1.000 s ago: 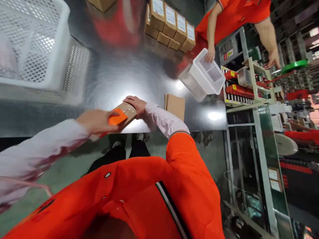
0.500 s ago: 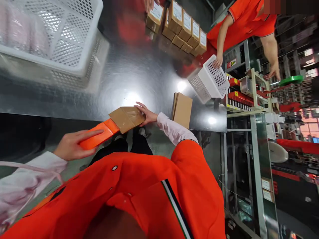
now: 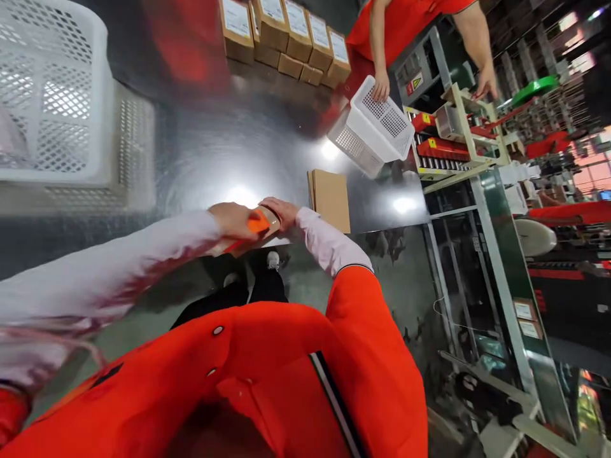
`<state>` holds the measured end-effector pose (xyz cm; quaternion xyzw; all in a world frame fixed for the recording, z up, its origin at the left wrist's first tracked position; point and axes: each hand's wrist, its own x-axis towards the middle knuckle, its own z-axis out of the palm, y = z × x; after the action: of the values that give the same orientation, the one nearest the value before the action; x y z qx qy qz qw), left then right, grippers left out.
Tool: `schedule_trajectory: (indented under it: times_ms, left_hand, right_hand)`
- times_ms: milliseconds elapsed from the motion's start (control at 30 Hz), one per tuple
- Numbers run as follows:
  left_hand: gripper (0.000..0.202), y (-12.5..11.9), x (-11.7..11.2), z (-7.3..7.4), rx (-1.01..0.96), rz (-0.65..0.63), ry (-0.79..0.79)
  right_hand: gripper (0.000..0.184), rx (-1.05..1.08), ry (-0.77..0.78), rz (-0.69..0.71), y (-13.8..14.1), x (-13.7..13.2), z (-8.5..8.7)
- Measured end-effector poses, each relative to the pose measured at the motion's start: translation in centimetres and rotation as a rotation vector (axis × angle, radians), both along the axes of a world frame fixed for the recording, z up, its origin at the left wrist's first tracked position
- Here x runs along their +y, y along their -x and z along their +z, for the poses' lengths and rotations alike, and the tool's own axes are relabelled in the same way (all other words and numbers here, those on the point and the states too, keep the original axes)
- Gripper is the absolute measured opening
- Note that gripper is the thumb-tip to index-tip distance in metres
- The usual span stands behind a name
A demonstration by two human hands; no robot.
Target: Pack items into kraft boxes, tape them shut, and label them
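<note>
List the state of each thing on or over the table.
Box: held by the right hand; flaps hidden
Orange tool: in the left hand, against the box
Cardboard sheets: flat, stacked
Labelled boxes: grouped, labels showing
Large basket: upright, pale contents
Small basket: on the table, a co-worker's hand on it

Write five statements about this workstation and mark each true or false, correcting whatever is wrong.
1. The left hand holds an orange item. True.
2. The right hand is well away from the brown carton. False: the right hand is on the brown carton.
3. A co-worker's hand is on the smaller white basket. True.
4. The larger white basket stands at the picture's right. False: it stands at the left.
5. Flat cardboard pieces lie on the table. True.
</note>
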<state>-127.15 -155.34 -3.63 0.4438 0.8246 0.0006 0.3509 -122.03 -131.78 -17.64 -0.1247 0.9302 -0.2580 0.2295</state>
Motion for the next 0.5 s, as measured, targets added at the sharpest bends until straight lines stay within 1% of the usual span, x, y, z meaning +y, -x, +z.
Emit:
schedule_trajectory:
  times_ms: [33, 67, 133, 167, 200, 233, 267, 300, 367, 433, 500]
  left_hand:
    - [0.084, -0.1, -2.9, -0.3, 0.012, -0.012, 0.07]
    - [0.084, -0.4, -5.8, -0.7, 0.023, -0.021, 0.107]
    - [0.084, -1.5, -11.2, -1.7, 0.027, 0.01, 0.193]
    - [0.084, -2.2, -13.1, -2.3, 0.025, 0.025, 0.206]
    - [0.083, -2.8, -14.4, -3.0, 0.02, 0.046, 0.202]
    - [0.082, -3.5, -15.0, -3.6, 0.018, 0.066, 0.18]
    - [0.08, -4.1, -15.1, -4.2, 0.019, 0.08, 0.146]
    - [0.079, -4.6, -14.7, -4.7, 0.021, 0.094, 0.116]
    - [0.076, -5.5, -12.9, -5.3, 0.026, 0.105, 0.088]
    - [0.069, -6.3, -11.0, -5.2, 0.011, 0.089, 0.077]
    - [0.059, -7.1, -9.6, -4.6, -0.012, 0.064, 0.052]
  right_hand:
    - [0.119, 0.016, 0.037, 0.023, 0.2, -0.1, -0.5]
    - [0.119, 0.03, 0.064, 0.034, 0.2, -0.1, -0.8]
    - [0.12, 0.033, 0.085, 0.048, 0.1, 0.0, -1.1]
    - [0.121, 0.027, 0.079, 0.054, 0.1, -0.1, -1.1]
    - [0.123, 0.018, 0.068, 0.058, 0.1, -0.2, -1.1]
    - [0.123, 0.01, 0.053, 0.059, 0.2, -0.3, -0.9]
    - [0.124, 0.001, 0.037, 0.054, 0.2, -0.6, -0.8]
    - [0.124, -0.003, 0.024, 0.043, 0.3, -0.9, -0.6]
    - [0.122, -0.018, 0.002, 0.023, 0.2, -1.4, 0.0]
    - [0.118, -0.035, -0.007, 0.007, -0.1, -1.7, 0.7]
    - [0.114, -0.044, -0.006, -0.022, -0.6, -1.7, 1.7]
